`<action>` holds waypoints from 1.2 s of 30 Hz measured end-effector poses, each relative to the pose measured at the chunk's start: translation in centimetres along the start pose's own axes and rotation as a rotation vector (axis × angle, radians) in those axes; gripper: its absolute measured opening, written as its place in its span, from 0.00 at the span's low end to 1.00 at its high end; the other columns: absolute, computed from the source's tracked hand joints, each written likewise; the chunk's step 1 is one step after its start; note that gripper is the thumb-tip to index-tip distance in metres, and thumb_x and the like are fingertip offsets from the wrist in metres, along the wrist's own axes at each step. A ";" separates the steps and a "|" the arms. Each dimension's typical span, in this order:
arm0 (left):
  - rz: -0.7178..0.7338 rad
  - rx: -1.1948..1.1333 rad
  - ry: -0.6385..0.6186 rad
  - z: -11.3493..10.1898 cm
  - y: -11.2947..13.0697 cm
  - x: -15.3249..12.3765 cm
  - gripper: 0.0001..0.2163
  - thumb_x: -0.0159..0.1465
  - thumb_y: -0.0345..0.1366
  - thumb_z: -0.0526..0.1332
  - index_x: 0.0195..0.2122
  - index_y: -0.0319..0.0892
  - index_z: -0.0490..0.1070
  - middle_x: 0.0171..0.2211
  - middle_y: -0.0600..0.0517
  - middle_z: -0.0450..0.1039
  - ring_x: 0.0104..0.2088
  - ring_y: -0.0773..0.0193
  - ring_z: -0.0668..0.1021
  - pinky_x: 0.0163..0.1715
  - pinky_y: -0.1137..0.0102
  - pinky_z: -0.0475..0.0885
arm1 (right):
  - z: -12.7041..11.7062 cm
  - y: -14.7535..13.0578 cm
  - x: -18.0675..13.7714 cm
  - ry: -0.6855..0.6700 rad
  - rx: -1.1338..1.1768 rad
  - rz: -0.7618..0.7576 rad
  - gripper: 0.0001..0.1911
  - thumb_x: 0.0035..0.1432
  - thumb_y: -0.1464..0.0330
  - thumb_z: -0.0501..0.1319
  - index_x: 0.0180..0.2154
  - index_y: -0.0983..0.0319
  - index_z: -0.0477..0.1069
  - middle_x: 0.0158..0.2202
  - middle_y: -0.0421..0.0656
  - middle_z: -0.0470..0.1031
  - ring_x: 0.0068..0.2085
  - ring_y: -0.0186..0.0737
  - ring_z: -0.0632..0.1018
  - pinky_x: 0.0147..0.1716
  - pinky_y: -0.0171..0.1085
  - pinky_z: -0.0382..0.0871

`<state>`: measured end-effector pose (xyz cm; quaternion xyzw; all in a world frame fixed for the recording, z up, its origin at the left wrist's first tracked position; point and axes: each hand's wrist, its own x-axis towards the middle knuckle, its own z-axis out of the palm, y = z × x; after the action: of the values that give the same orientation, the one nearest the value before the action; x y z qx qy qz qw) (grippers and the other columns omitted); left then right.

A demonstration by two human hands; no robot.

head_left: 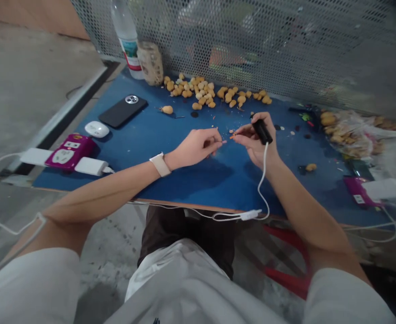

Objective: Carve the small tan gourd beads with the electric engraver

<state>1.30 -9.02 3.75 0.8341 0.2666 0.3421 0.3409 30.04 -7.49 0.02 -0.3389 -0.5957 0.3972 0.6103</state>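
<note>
My left hand (198, 146) is closed in a pinch over the blue table (171, 171), holding a tiny thin piece I cannot make out by its fingertips. My right hand (257, 141) is wrapped round a black pen-shaped tool (261, 130) with a white cable (262, 180) trailing off the table's front edge. Its fingertips also pinch a small orange bit close to the left hand's tips. The two hands almost meet at the table's middle. A white watch band sits on my left wrist.
A heap of small yellow figures (204, 92) lies at the back, one apart (167, 109). A black phone (123, 111), white case (97, 129), magenta power strip (70, 152), water bottle (128, 40) and jar (150, 63) are left. Bags (349, 132) lie right, mesh screen behind.
</note>
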 end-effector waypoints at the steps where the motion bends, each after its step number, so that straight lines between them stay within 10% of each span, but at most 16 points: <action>1: -0.015 -0.013 0.001 -0.3 -0.4 0.0 0.11 0.87 0.44 0.72 0.47 0.46 0.82 0.35 0.51 0.90 0.35 0.60 0.90 0.44 0.67 0.84 | 0.2 0.9 -0.4 0.008 0.003 0.014 0.47 0.47 0.56 0.99 0.51 0.46 0.66 0.38 0.27 0.91 0.41 0.41 0.95 0.52 0.41 0.95; 13: -0.047 -0.014 -0.011 0.6 -1.2 -0.3 0.06 0.84 0.34 0.66 0.46 0.46 0.79 0.32 0.56 0.88 0.30 0.65 0.88 0.42 0.69 0.81 | 0.7 2.6 -3.1 -0.030 -0.146 0.067 0.48 0.49 0.49 0.98 0.55 0.45 0.67 0.42 0.31 0.88 0.45 0.52 0.97 0.58 0.58 0.99; 36: 0.003 0.085 -0.028 0.8 -1.4 -0.3 0.06 0.81 0.32 0.67 0.45 0.46 0.84 0.29 0.57 0.86 0.32 0.64 0.88 0.45 0.69 0.78 | 2.0 0.4 -3.8 -0.105 -0.081 0.066 0.45 0.50 0.56 0.98 0.55 0.45 0.70 0.40 0.32 0.92 0.44 0.55 0.98 0.55 0.58 1.00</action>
<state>1.43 -8.70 2.12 0.8528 0.2750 0.3194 0.3083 28.15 -10.78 -2.00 -0.3613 -0.6312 0.4099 0.5505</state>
